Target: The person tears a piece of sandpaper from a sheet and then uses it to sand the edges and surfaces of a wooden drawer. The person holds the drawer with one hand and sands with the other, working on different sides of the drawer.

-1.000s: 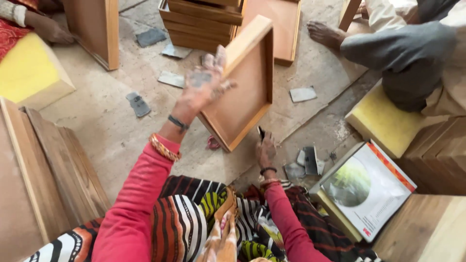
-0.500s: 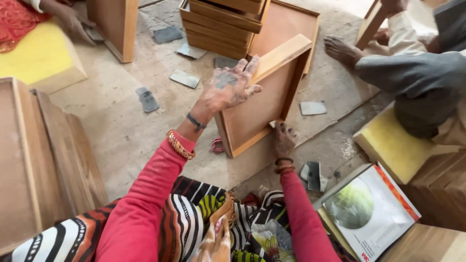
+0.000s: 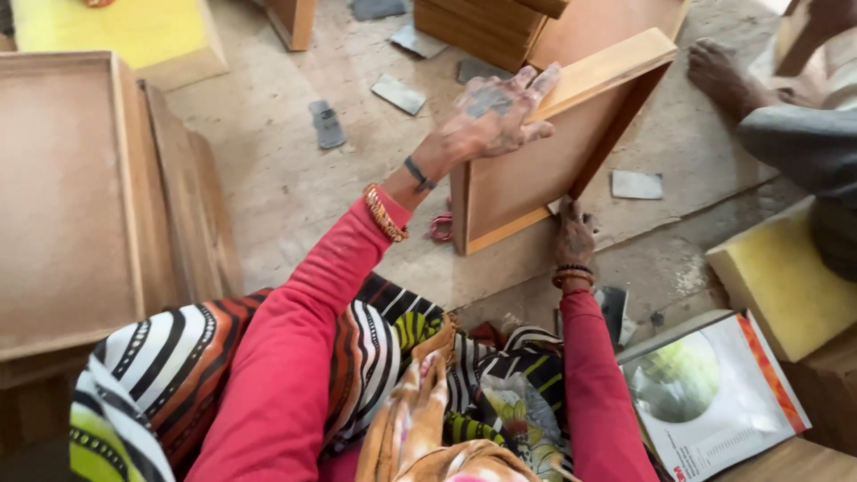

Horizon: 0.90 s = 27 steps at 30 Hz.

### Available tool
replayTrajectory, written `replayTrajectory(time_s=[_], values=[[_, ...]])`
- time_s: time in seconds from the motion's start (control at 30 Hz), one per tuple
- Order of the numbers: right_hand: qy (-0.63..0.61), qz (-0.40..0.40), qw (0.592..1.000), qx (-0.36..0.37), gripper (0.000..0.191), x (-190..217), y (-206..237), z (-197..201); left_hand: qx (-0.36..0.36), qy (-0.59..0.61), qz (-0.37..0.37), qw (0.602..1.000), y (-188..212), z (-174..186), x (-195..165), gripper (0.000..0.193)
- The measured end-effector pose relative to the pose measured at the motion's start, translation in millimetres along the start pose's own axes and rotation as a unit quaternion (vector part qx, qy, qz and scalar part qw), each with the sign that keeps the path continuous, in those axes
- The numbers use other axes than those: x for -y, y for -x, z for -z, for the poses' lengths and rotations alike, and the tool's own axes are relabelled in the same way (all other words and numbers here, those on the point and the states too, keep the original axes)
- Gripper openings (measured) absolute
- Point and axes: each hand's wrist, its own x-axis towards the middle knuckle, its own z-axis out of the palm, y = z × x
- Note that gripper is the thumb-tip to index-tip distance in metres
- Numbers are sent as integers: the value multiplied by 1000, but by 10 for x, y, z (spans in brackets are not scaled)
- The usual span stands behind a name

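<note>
**A:** From where I sit I see a shallow wooden tray [image 3: 536, 178] standing on edge on the floor [image 3: 268, 178], just ahead of the person's knees. Which way do you read it?

**B:** I read its long axis as slanting, from the low near-left corner up to the far-right corner. Its open hollow side faces right and towards me; the flat back faces away to the left.

**A:** And the hands?

**B:** The left hand [image 3: 495, 120] lies flat against the upper left rim of the tray, fingers [image 3: 536, 82] spread apart and stretched along the top edge, not curled round anything. The right hand [image 3: 574, 239] is down at the tray's lower right edge, touching the wood. I cannot tell whether its fingers are closed on the rim or only pressed against it.

**A:** What do I have around it?

**B:** Flat grey sheets [image 3: 398, 93] lie scattered on the floor behind the tray. A stack of similar wooden trays [image 3: 482, 31] stands further back. On the left there is a large wooden frame [image 3: 80, 196]; on the right a yellow foam block [image 3: 786, 286] and a white printed box [image 3: 714, 393]. Another person's bare foot [image 3: 723, 76] rests on the floor at the upper right, well apart from the tray.
</note>
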Motion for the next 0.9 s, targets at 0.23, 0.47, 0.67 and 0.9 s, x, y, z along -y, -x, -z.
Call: replayTrajectory(time_s=[0.23,0.47,0.67,0.9], values=[[-23,30,998,41,62,206,205,-155,5,6,24,1000,25,40,-48,85],[-91,-68,962,246,63,1234,905,-229,25,10,31,999,108,98,-111,84],[-26,-29,993,114,63,1150,868,-141,26,-12,3,1000,125,132,8,85],[-36,-121,990,59,56,210,194,-174,57,-24,21,998,130,136,35,86]])
